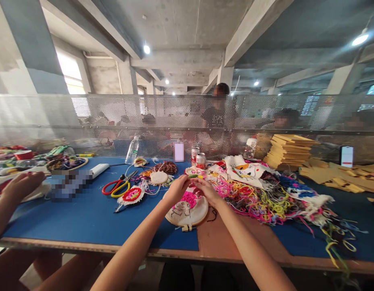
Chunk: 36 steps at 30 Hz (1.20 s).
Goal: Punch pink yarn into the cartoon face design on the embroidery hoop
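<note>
An embroidery hoop (201,218) stretched with white cloth lies on the table before me. The cloth carries a bright pink looped patch (189,199) and a line drawing of a figure. Over the hoop's far part, my left hand (178,190) and my right hand (206,190) meet with fingertips pinched together. A small green and yellow thing (194,176) shows just beyond the fingertips; I cannot tell its kind or whether it is gripped. What sits between the fingers is too small to make out. A dark thread end (212,216) lies beside the hoop.
Red- and yellow-handled scissors (120,186) lie left, near a small red-patterned piece (131,195). Tangled yarn (253,198) heaps up at right, with stacked brown pieces (288,151) behind. Cans (200,160) and a bottle (132,150) stand by the mesh partition (162,113). Another person's hand (24,186) is at left.
</note>
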{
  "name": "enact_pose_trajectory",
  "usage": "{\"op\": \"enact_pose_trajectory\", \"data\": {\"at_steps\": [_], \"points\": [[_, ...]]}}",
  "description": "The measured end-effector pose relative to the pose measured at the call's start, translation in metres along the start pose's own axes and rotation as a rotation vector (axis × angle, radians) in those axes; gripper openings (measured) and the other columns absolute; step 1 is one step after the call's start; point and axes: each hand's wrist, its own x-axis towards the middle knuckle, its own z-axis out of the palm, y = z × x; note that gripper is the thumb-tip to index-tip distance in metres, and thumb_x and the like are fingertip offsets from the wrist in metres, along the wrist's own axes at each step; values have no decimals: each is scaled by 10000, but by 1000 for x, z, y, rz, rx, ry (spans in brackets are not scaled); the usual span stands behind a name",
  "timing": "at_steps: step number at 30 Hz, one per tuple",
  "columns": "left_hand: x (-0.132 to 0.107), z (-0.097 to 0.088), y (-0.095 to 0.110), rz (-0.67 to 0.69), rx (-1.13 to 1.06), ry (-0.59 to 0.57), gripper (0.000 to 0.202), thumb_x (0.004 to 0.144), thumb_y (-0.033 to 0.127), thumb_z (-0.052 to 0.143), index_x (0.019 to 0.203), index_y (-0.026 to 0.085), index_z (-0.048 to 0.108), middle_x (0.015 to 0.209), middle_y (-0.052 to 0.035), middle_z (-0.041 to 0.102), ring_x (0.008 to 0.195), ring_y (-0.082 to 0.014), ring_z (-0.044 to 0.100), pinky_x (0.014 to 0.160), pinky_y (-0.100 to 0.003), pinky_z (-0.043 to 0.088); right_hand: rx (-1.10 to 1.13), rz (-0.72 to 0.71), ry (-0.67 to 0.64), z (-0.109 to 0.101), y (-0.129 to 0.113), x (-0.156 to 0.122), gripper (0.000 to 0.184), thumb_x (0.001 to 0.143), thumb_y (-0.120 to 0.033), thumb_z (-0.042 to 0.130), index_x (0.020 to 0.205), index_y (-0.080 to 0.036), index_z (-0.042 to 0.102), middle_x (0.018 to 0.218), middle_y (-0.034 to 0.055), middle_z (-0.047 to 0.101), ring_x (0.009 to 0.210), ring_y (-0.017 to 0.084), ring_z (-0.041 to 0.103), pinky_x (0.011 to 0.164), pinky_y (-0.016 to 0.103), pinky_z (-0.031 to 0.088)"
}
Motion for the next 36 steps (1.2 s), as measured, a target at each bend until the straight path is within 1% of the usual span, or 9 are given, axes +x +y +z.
{"op": "enact_pose_trajectory", "data": {"at_steps": [3, 6, 12, 18, 25, 32, 36], "points": [[-1, -1, 2, -15, 10, 24, 189, 865, 255, 423, 735, 173, 532, 729, -12, 519, 662, -135, 459, 613, -247, 349, 99, -7, -15, 1, 0, 1, 345, 695, -498, 605, 804, -171, 624, 633, -9, 541, 513, 90, 476, 472, 209, 354], [1, -4, 3, -44, 0, 50, 199, 851, 288, 454, 731, 170, 560, 702, -6, 509, 618, -123, 436, 581, -244, 334, 162, -14, -15, -1, -2, 2, 333, 667, -498, 636, 730, -172, 620, 597, -29, 498, 494, 81, 431, 473, 218, 338], [4, -7, 2, -127, -89, 113, 273, 832, 357, 474, 673, 153, 563, 616, 4, 501, 585, -116, 433, 535, -236, 315, 210, -10, -16, -1, -4, 1, 270, 664, -440, 655, 734, -181, 628, 569, -42, 479, 480, 84, 399, 465, 226, 310], [4, -5, -1, -178, -204, 88, 333, 816, 427, 478, 652, 145, 546, 535, 37, 431, 504, -93, 378, 475, -222, 268, 189, -11, 20, -1, -2, 2, 255, 671, -423, 648, 748, -184, 606, 595, -47, 470, 494, 80, 387, 467, 217, 293], [6, -3, -2, -162, -250, 42, 322, 808, 436, 482, 711, 137, 549, 542, 47, 408, 496, -85, 354, 466, -214, 269, 121, -24, 46, -4, -2, 4, 275, 668, -437, 646, 737, -175, 592, 597, -47, 465, 507, 86, 396, 477, 220, 292], [5, -4, -1, -102, -170, 80, 224, 815, 345, 501, 741, 140, 549, 643, 21, 450, 576, -98, 396, 527, -222, 311, 56, -31, 71, -7, 5, 8, 281, 674, -442, 637, 700, -168, 580, 544, -56, 434, 492, 86, 374, 478, 218, 267], [6, -5, -2, -72, -119, 93, 198, 828, 314, 500, 745, 143, 553, 650, 23, 446, 577, -97, 398, 537, -220, 317, 32, -38, 71, -8, 5, 8, 287, 675, -445, 630, 677, -165, 564, 552, -55, 435, 502, 87, 376, 488, 220, 276]]}}
